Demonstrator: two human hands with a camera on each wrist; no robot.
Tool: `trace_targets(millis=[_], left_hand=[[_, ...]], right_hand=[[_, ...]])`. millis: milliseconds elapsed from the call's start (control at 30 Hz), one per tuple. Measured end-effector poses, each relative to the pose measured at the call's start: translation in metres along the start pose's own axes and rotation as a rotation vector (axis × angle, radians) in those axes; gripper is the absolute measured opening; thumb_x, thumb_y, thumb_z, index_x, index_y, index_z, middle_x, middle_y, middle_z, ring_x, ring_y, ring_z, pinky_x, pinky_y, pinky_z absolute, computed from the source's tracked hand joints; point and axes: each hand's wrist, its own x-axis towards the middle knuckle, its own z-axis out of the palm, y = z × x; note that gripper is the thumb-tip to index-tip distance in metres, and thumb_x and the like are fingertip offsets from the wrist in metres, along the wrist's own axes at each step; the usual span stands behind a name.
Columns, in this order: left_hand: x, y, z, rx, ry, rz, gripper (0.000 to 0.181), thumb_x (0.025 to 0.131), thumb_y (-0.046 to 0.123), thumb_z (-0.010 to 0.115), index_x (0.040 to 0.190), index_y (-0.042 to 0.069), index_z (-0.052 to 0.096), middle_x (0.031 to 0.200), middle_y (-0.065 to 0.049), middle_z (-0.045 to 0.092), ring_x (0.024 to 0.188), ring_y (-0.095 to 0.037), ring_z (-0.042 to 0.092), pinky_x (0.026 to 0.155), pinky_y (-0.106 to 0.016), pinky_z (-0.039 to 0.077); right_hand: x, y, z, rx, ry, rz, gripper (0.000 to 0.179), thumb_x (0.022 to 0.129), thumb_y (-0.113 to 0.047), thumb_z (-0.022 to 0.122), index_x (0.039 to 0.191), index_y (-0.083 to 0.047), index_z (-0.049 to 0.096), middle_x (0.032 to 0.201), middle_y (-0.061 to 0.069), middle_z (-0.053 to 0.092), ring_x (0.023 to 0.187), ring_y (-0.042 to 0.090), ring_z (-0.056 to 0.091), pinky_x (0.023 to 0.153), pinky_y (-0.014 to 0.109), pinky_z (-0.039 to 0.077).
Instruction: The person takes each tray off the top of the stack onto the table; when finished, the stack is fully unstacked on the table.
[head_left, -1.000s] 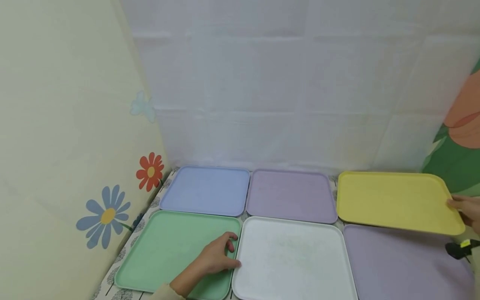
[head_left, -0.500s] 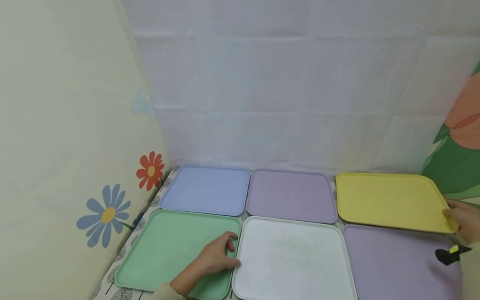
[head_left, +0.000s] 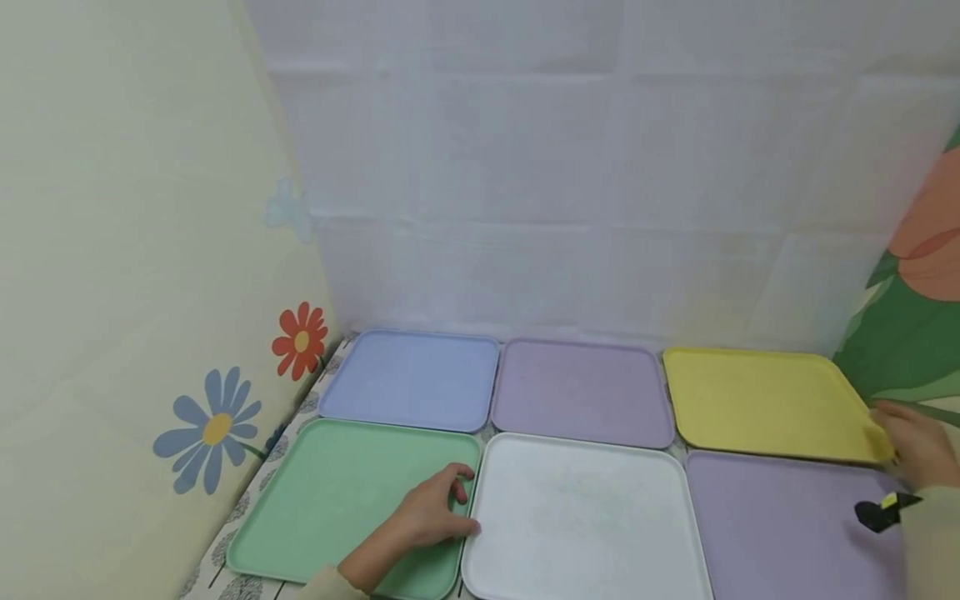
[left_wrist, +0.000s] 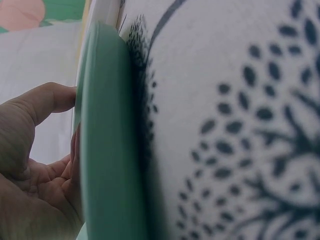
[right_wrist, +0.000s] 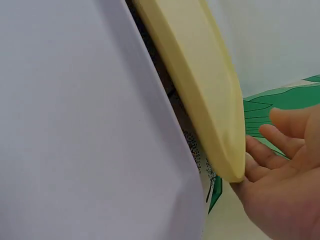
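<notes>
In the head view my left hand (head_left: 427,514) rests at the seam between the green tray (head_left: 330,492) and the white tray (head_left: 585,517). Its thumb touches the white tray's left edge, and the other fingers bend loosely near the green rim. The left wrist view shows this hand (left_wrist: 40,165) beside the green rim (left_wrist: 110,135). At far right my right hand (head_left: 915,442) grips the right edge of the yellow tray (head_left: 765,404). In the right wrist view several fingers (right_wrist: 257,170) lie against the yellow corner; part of the hand is hidden behind it.
A blue tray (head_left: 412,379) and a purple tray (head_left: 581,392) lie along the back. Another purple tray (head_left: 787,525) lies front right, below the yellow one. Left stands a flower-painted wall (head_left: 150,250); a white cloth (head_left: 525,167) hangs behind. Patterned cloth (left_wrist: 240,100) covers the table.
My right hand has moved left with the yellow tray; its right end has come down and it lies flatter, closer to the back purple tray. My left hand has stayed in place.
</notes>
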Motion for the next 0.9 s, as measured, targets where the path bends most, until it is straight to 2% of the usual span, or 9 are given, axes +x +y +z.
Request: trace_targets(millis=[167,400,500,600,700,733,767,800,900], left_hand=[[0.001,0.001,0.000,0.003,0.000,-0.002,0.070,0.070,0.019,0.087,0.130,0.005,0.054,0.095,0.000,0.057,0.060,-0.013,0.058,0.060,-0.027,0.047],[0.003,0.002,0.000,-0.006,0.003,0.008,0.069,0.070,0.018,0.087,0.129,0.005,0.054,0.095,0.000,0.057,0.058,-0.013,0.058,0.059,-0.027,0.047],[0.005,0.002,0.000,-0.008,0.000,0.012,0.069,0.070,0.018,0.087,0.129,0.006,0.054,0.095,0.000,0.057,0.059,-0.013,0.058,0.059,-0.026,0.047],[0.007,0.001,0.000,-0.021,-0.014,0.005,0.069,0.071,0.018,0.088,0.129,0.005,0.054,0.095,-0.001,0.057,0.059,-0.013,0.058,0.058,-0.027,0.048],[0.009,0.001,-0.001,-0.040,-0.034,-0.004,0.069,0.072,0.018,0.088,0.130,0.004,0.053,0.095,-0.002,0.056,0.057,-0.014,0.059,0.057,-0.028,0.049],[0.010,0.001,-0.001,-0.046,-0.040,-0.004,0.069,0.072,0.017,0.088,0.130,0.004,0.053,0.095,-0.002,0.056,0.057,-0.015,0.059,0.056,-0.029,0.049],[0.010,0.001,-0.002,-0.054,-0.044,-0.003,0.069,0.072,0.016,0.088,0.130,0.003,0.053,0.095,-0.002,0.057,0.056,-0.015,0.059,0.056,-0.029,0.049],[0.010,0.001,-0.002,-0.064,-0.048,-0.003,0.068,0.073,0.015,0.088,0.130,0.003,0.053,0.095,-0.003,0.057,0.056,-0.015,0.060,0.055,-0.029,0.049],[0.011,0.000,-0.004,-0.109,-0.061,0.000,0.065,0.074,0.011,0.087,0.129,0.001,0.053,0.094,-0.004,0.057,0.056,-0.016,0.060,0.054,-0.030,0.053]], right_hand=[[-0.003,-0.003,0.001,0.011,-0.032,-0.032,0.073,0.106,-0.041,0.031,0.156,0.006,0.006,0.161,0.034,0.004,0.146,0.057,0.010,0.117,0.066,0.019],[0.001,-0.009,0.003,-0.038,-0.035,-0.102,0.073,0.105,-0.038,0.033,0.156,0.010,0.010,0.159,0.039,0.011,0.137,0.061,0.023,0.113,0.069,0.025],[0.013,-0.001,0.005,-0.048,-0.041,-0.126,0.076,0.105,-0.042,0.035,0.156,0.009,0.011,0.159,0.038,0.013,0.137,0.060,0.025,0.114,0.065,0.028],[0.033,0.013,0.008,-0.027,-0.052,-0.116,0.080,0.105,-0.047,0.038,0.158,0.005,0.011,0.163,0.032,0.010,0.140,0.058,0.025,0.115,0.064,0.027],[0.047,0.022,0.012,-0.087,-0.034,-0.109,0.080,0.104,-0.051,0.035,0.159,0.002,0.012,0.163,0.029,0.016,0.138,0.055,0.031,0.110,0.062,0.035],[0.046,0.020,0.011,-0.075,-0.051,-0.111,0.079,0.105,-0.050,0.036,0.159,0.002,0.011,0.162,0.031,0.015,0.138,0.058,0.029,0.110,0.066,0.032],[0.045,0.017,0.012,-0.109,-0.050,-0.116,0.079,0.105,-0.051,0.034,0.159,0.001,0.011,0.162,0.031,0.018,0.138,0.057,0.030,0.108,0.062,0.038],[0.040,0.010,0.012,-0.122,-0.056,-0.127,0.078,0.105,-0.050,0.034,0.159,0.002,0.011,0.161,0.032,0.019,0.137,0.059,0.029,0.107,0.063,0.037],[0.016,-0.014,0.014,-0.165,-0.079,-0.172,0.077,0.106,-0.047,0.031,0.157,0.007,0.010,0.156,0.037,0.022,0.136,0.062,0.026,0.106,0.067,0.035]])
